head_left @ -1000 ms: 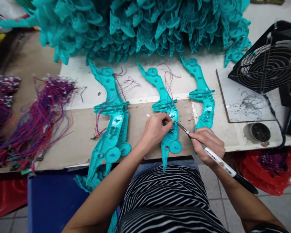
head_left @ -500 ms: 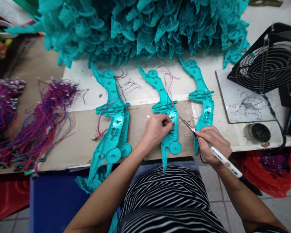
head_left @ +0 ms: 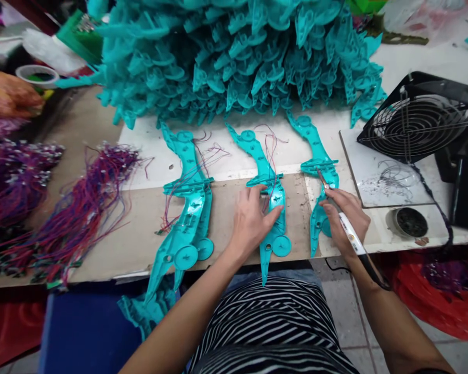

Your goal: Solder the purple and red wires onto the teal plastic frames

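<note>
My right hand (head_left: 349,221) is wrapped round a white-and-black soldering iron (head_left: 350,232). The iron's tip points up and left, over the right teal plastic bow-shaped piece (head_left: 310,135). My left hand (head_left: 251,221) lies over the left side of the middle teal piece (head_left: 259,156), thumb and fingers spread apart; its fingertips partly hide the piece. Thin red and dark wires (head_left: 272,143) run from that middle piece. Further left, two more teal pieces (head_left: 191,208) overlap, with loose wires (head_left: 214,150) across them.
A tall heap of teal pieces (head_left: 234,62) fills the back. Wire bundles (head_left: 93,208) lie at left. A black fan (head_left: 417,124) stands at right, near a white board (head_left: 386,182) with wire solder and a small cup of dark bits (head_left: 411,222). The table's front edge is close to my body.
My left hand has opened from a pinch on the middle piece. My right hand has brought the soldering iron's tip from beside the middle piece to over the right piece. The view has shifted.
</note>
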Action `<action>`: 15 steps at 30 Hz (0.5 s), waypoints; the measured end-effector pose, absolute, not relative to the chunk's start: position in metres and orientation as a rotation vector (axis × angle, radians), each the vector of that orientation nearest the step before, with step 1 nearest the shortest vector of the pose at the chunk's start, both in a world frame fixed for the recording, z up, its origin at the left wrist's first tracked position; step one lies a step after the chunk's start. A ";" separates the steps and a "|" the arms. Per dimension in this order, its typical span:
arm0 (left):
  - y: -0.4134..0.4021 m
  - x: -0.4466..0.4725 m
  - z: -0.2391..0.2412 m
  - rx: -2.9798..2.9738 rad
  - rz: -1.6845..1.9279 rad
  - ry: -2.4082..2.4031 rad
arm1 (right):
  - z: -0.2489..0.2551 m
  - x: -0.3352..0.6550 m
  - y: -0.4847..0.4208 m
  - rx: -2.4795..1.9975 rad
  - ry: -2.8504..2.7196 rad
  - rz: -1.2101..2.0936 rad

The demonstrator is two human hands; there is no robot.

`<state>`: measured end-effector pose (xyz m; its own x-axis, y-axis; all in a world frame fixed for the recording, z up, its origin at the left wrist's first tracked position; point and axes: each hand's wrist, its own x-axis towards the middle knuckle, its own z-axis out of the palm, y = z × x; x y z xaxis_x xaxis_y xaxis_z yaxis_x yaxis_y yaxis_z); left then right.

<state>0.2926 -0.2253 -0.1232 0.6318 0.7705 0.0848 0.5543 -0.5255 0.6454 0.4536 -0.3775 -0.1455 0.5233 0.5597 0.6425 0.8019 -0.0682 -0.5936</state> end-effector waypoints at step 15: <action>-0.255 0.237 -0.083 2.205 0.330 0.985 | -0.150 0.451 -0.376 -1.877 -1.095 -0.138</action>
